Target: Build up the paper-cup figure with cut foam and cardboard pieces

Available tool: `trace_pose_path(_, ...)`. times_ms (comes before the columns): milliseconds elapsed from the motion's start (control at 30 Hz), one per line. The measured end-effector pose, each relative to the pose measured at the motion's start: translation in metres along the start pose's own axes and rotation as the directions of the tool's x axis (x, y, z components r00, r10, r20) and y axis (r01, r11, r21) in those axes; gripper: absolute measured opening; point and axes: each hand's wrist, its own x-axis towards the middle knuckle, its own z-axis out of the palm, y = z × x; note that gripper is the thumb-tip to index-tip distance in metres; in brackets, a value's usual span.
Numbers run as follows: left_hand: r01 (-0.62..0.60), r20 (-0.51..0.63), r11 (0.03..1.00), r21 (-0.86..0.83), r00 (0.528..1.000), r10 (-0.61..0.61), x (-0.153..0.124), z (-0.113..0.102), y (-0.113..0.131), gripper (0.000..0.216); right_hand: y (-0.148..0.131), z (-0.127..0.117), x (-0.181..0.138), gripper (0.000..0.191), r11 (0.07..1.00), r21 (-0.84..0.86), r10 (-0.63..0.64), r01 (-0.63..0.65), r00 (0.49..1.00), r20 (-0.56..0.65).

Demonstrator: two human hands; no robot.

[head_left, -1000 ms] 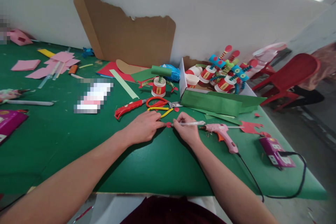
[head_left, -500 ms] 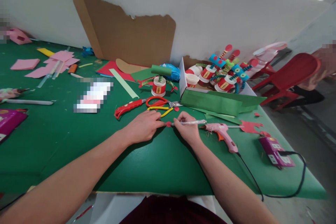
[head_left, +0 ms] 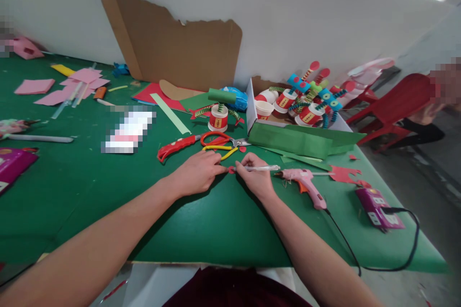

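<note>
A small red paper circle [head_left: 231, 170] lies on the green table between my hands. My left hand [head_left: 199, 172] pins its left edge with the index finger, the other fingers curled in. My right hand [head_left: 256, 175] is closed around a clear pen [head_left: 264, 168], whose tip touches the circle from the right. Just beyond my hands lie yellow-handled pliers [head_left: 227, 154], orange-handled scissors [head_left: 216, 138] and a red-handled tool [head_left: 178, 147] that looks like a folding saw. Behind these stands a paper-cup figure [head_left: 218, 119] with a green paper roll for a head.
A pink glue gun [head_left: 306, 183] lies right of my right hand, its cord running toward a purple power box [head_left: 378, 207]. A white box [head_left: 251, 105] of cup figures stands behind green paper [head_left: 288, 140]. A person sits near a red chair [head_left: 406, 98].
The pen has shifted slightly left, its far end closer to my right hand. My left hand stays on the red circle.
</note>
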Motion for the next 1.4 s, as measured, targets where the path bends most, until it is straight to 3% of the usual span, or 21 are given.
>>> trace_pose_path(133,0.001,0.004,1.000,-0.001,1.000,-0.001,0.000,-0.001,0.000,0.031,-0.001,-0.001,0.001,0.024,1.000,0.000,0.002,-0.002,1.000,-0.004)
trace_pose_path(467,0.008,0.012,1.000,-0.023,1.000,-0.008,0.001,-0.003,0.002,0.032,-0.002,-0.006,0.004,0.026,0.994,0.099,0.055,-0.040,0.987,-0.151)
trace_pose_path(600,0.008,-0.001,1.000,-0.029,1.000,-0.008,0.000,-0.003,0.002,0.033,-0.003,-0.008,0.003,0.026,0.993,0.103,0.072,-0.058,0.987,-0.140)
trace_pose_path(800,-0.019,-0.040,0.997,-0.081,0.999,0.015,-0.002,0.000,-0.001,0.035,-0.006,-0.008,0.002,0.026,0.993,0.109,0.066,-0.051,0.989,-0.133)
trace_pose_path(1000,0.007,-0.181,0.997,-0.077,0.983,-0.021,-0.001,-0.001,-0.003,0.033,-0.011,-0.015,0.002,0.020,0.997,0.073,-0.002,0.025,0.954,-0.299)
trace_pose_path(1100,0.060,-0.208,0.998,0.033,0.977,-0.052,0.010,-0.009,-0.005,0.031,-0.011,-0.024,0.004,0.019,0.996,0.056,-0.047,0.072,0.931,-0.362)
trace_pose_path(1267,0.030,-0.103,0.985,0.172,0.995,-0.013,0.049,-0.017,-0.009,0.027,-0.008,-0.037,0.009,0.021,0.992,0.092,-0.041,0.091,0.896,-0.443)
trace_pose_path(1400,0.025,-0.008,0.972,0.232,1.000,-0.024,0.083,-0.010,-0.011,0.021,-0.006,-0.038,0.010,0.028,0.974,0.226,0.046,0.028,0.947,-0.319)
